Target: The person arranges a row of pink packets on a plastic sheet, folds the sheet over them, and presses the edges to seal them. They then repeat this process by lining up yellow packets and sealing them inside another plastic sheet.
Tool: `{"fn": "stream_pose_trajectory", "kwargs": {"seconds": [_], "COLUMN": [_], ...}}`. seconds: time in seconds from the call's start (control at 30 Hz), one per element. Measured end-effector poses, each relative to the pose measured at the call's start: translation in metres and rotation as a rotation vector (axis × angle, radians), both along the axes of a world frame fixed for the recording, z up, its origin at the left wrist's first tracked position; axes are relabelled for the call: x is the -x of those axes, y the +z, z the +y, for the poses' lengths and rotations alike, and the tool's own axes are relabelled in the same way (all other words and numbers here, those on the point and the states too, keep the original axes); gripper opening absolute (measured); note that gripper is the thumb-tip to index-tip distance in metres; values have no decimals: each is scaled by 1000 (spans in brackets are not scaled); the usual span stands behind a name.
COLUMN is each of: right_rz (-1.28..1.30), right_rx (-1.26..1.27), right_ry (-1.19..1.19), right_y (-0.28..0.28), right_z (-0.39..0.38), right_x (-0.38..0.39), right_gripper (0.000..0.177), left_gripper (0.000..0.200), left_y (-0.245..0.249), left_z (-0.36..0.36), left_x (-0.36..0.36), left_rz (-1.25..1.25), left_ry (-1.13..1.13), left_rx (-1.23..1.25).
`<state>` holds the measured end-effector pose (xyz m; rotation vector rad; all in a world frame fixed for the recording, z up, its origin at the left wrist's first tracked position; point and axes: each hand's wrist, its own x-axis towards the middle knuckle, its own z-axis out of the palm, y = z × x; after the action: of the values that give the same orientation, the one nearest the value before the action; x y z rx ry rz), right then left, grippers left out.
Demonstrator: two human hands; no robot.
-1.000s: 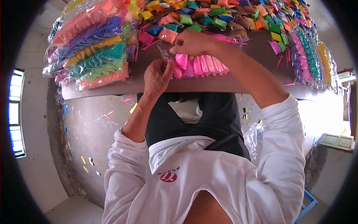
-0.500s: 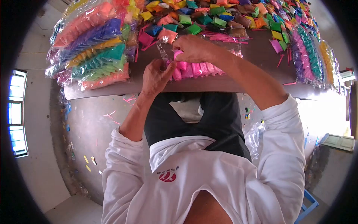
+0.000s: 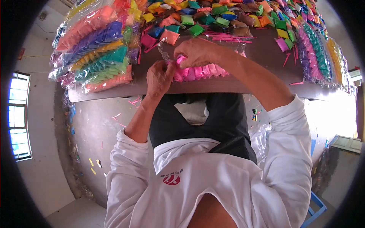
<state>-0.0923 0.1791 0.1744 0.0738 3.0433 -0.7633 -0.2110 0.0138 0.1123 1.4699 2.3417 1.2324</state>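
Note:
A clear plastic bag (image 3: 164,50) lies near the table's front edge with a row of pink packets (image 3: 201,71) inside. My left hand (image 3: 159,79) is closed at the bag's left end, thumb and fingers pinching its film. From above, my right hand (image 3: 195,53) reaches over the same end, fingers curled round a bright pink packet (image 3: 181,60). Its fingers partly cover that packet, and both hands are almost touching. Just behind the right hand lie several thin pink sticks (image 3: 230,37).
Filled bags of coloured packets are stacked at the left, such as a purple one (image 3: 100,36); more bags (image 3: 317,55) stand at the right. A heap of loose packets (image 3: 224,17) spreads across the back of the brown table (image 3: 266,72). A blue stool (image 3: 317,209) is at lower right.
The pink packet in my right hand has gone lower and further into the bag's left end. My right hand has shifted slightly left; my left hand stays at the bag.

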Motion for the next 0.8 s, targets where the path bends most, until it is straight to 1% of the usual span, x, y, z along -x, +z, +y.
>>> {"fn": "stream_pose_trajectory", "kwargs": {"seconds": [0.13, 0.23, 0.33, 0.43, 0.53, 0.63, 0.73, 0.8], "right_rz": [-55, 5, -86, -132, 3, 15, -57, -67], "right_rx": [-43, 21, 119, 126, 131, 147, 131, 168], "right_ry": [17, 45, -15, -36, 12, 97, 121, 116], "right_y": [-7, -6, -3, -4, -11, -16, -14, -12], "right_z": [2, 3, 1, 1, 1, 5, 7, 8], "right_x": [8, 5, 5, 6, -3, -2, 3, 4], "right_gripper": [40, 35, 34, 38, 46, 57, 62, 60], "left_gripper": [45, 44, 43, 41, 39, 38, 39, 39], "left_y": [2, 4, -1, -2, 2, 3, 2, 2], "left_z": [0, 0, 1, 2, 2, 1, 1, 1], "left_x": [-1, -1, -1, -3, -4, -5, -3, -2], "left_rz": [-12, -14, -42, -70, -55, -40, -43, -29], "left_ry": [1, 4, 31, 49, 58, 60, 55, 50], "left_rx": [15, 8, -2, 8, 11, 22, 45, 35]}}
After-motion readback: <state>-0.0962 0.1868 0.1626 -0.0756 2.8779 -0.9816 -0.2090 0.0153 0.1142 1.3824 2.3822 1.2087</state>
